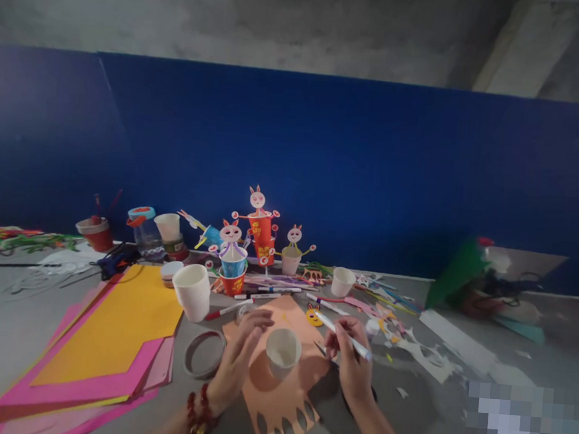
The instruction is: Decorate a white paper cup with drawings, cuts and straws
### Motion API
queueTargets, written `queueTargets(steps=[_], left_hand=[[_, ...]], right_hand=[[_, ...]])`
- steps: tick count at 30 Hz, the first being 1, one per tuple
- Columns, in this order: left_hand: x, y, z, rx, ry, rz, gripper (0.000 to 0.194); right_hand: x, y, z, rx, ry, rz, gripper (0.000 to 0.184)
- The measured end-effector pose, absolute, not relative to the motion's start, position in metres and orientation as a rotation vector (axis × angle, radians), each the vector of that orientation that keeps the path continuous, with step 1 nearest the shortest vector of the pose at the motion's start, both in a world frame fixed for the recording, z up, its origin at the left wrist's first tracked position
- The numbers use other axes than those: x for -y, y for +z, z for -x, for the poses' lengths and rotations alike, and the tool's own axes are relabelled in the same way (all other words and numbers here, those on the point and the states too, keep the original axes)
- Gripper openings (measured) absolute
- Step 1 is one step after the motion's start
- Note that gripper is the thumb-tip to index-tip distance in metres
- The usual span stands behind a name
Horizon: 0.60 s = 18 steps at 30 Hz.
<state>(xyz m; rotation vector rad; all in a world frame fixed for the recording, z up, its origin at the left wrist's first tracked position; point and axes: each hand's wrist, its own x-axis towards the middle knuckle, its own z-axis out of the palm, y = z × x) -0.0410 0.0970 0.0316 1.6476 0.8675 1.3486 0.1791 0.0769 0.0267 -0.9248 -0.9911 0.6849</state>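
My right hand point(352, 366) is closed round a white marker pen point(328, 324), its tip slanting up to the left. Beside that tip lies a small yellow rabbit face point(314, 316) cut from paper. My left hand point(240, 348) hangs with fingers stretched and nothing visible in them, just left of a white paper cup point(282, 362). The cup stands upright on a sheet of orange paper point(301, 385) that has leaf-shaped holes along its near end. Scissors point(320, 348), partly hidden, show near my right fingers.
Coloured paper sheets point(111, 323) are stacked at left, near a tape roll point(205, 354) and a larger white cup point(192, 293). Rabbit cup figures point(233, 259) stand behind. Several markers point(278, 290) and paper scraps point(422, 354) are scattered around. A blue panel point(324, 159) rises at the back.
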Motion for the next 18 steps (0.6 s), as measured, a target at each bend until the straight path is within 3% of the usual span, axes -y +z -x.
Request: queueTargets(steps=[13, 18], left_hand=[[-0.118, 0.055, 0.049, -1.086, 1.465, -1.338, 0.032], [-0.133, 0.069, 0.062, -1.216, 1.193, -1.956, 0.024]], right_hand=[[-0.084, 0.033, -0.195, 0.880, 0.597, 0.968, 0.032], [-0.084, 0.032, -0.191, 0.929, 0.699, 0.975, 0.032]])
